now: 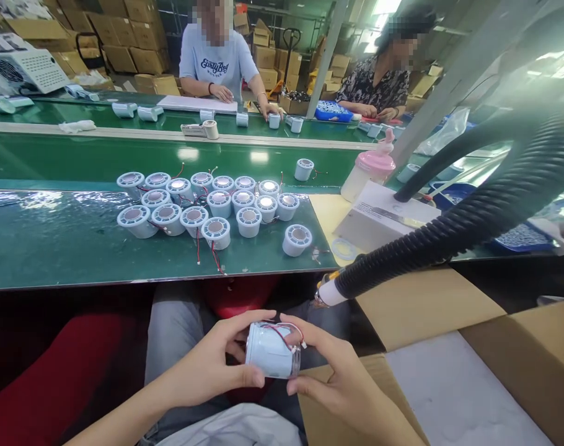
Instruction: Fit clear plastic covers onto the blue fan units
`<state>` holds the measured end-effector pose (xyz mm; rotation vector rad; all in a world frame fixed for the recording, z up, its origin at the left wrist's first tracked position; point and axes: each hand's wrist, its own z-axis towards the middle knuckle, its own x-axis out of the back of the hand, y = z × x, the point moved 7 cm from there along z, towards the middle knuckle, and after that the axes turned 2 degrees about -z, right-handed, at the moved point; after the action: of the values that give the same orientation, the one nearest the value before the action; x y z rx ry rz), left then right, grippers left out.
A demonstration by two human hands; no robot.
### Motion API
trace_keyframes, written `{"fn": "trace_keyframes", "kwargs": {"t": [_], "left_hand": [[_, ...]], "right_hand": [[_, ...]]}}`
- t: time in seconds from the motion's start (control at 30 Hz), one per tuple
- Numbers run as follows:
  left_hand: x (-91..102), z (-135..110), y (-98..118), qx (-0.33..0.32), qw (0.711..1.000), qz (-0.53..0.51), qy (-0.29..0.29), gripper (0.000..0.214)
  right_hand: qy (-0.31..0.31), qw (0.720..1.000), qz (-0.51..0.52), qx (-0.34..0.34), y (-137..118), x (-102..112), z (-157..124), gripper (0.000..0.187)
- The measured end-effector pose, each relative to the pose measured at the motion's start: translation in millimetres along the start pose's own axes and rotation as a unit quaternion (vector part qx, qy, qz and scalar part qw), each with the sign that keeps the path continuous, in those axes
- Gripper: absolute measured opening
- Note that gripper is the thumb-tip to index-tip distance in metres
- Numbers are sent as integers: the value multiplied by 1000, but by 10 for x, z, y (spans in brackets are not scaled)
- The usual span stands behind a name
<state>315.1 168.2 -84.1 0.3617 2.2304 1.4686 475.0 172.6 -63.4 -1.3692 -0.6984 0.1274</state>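
Observation:
Both my hands hold one pale blue-white cylindrical housing point(269, 350) with thin red wires over my lap, below the table edge. My left hand point(214, 362) wraps it from the left, thumb under it and fingers on top. From the right, my right hand point(331, 365) pinches its clear end and the red wires with thumb and fingers. Several similar round housings point(207, 207) with shiny tops and red wires stand grouped on the green table point(54, 241). One housing point(297, 240) stands apart near the table's front edge.
A black ribbed hose point(449, 235) with a white nozzle hangs over the table's right end. An open cardboard box point(449, 378) sits at my right. A pink-capped bottle point(370, 173) and a white box point(384, 214) stand beyond. Two people work across the conveyor belt point(124, 158).

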Motion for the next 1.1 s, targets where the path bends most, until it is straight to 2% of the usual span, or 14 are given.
{"fn": "trace_keyframes", "kwargs": {"t": [0.17,0.37,0.5,0.7,0.93,1.1], "left_hand": [[-56,-40,238,-83,988,126,-13,68],[-68,-69,282,-116,971,209,-20,72],[-20,-91,200,-92,967,239,-8,74],[18,-107,115,-56,961,272,-5,76],[-11,-104,162,-77,957,279,-15,76],[-28,-107,205,-85,955,283,-22,73]], "right_hand": [[-18,994,94,-57,52,4,-40,53],[-22,981,167,-96,56,7,-76,47],[-16,972,211,-105,70,0,-87,48],[-30,942,296,-152,116,-76,-86,48],[-28,910,366,-190,129,-159,-37,54],[-36,902,378,-206,204,-233,-44,54]]}}
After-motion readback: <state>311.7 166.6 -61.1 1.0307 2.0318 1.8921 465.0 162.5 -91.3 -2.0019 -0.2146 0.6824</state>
